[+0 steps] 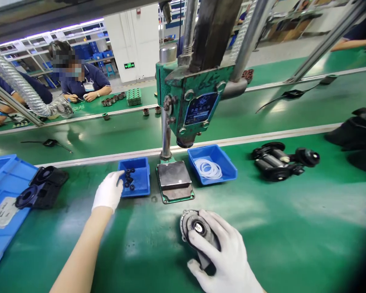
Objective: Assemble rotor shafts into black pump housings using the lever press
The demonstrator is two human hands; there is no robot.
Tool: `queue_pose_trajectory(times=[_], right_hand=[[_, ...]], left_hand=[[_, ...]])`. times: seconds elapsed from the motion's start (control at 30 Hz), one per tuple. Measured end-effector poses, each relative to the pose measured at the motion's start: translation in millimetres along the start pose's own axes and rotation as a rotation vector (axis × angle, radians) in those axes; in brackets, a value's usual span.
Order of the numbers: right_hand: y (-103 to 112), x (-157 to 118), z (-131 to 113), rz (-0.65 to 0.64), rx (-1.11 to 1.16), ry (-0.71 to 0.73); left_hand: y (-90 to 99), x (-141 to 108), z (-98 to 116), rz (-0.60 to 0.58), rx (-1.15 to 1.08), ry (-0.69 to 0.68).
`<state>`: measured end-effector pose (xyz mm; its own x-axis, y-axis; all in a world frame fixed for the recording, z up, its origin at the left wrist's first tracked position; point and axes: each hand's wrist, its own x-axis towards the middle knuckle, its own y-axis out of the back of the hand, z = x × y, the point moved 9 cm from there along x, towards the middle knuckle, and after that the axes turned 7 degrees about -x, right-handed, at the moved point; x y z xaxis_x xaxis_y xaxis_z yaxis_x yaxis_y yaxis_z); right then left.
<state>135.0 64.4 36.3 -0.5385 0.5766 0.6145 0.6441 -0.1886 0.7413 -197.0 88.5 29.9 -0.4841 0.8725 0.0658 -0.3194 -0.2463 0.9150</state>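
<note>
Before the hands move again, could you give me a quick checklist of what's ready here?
1. Right hand on the round part: ok.
2. Left hand at the left blue bin: ok.
3. Left fingertips gripping a small black piece: cannot tell.
4. Small black pieces inside that bin: ok.
5. White rings inside the right blue bin: ok.
6. Press head raised above the metal plate: ok.
</note>
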Motion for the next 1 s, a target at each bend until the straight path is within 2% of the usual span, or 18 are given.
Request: queue_pose_trajectory(times=[0.13,0.3,0.37,0.5,0.6,0.73,0.83,1.0], right_hand=[[0,1,2,-0.001,0.037,0.001],[1,3,4,-0.003,0.069,-0.015],[1,4,5,-0.009,0.078,-0.017],[2,4,6,-0.004,0.106,-0.025],[4,3,7,-0.004,0.123,-0.035],[5,3,8,0.002,0.137,-0.05],[3,2,10,0.002,0.137,-0.072],[0,0,10,-0.033,0.131,-0.078]], left_hand=[[-2.7,-6,14,-0.048,0.09,-0.036],[11.7,-4,45,0.044,0.471,-0.196],[7.0,3,53,-0.023,0.563,-0.222],[-15.0,17,67,-0.219,0.663,-0.226],[-28.7,26,73,-0.3,0.673,-0.174],[-38.3,38,67,-0.376,0.664,-0.008],[-39.1,46,61,-0.381,0.626,0.071],[-39.9,52,57,-0.363,0.54,0.081]])
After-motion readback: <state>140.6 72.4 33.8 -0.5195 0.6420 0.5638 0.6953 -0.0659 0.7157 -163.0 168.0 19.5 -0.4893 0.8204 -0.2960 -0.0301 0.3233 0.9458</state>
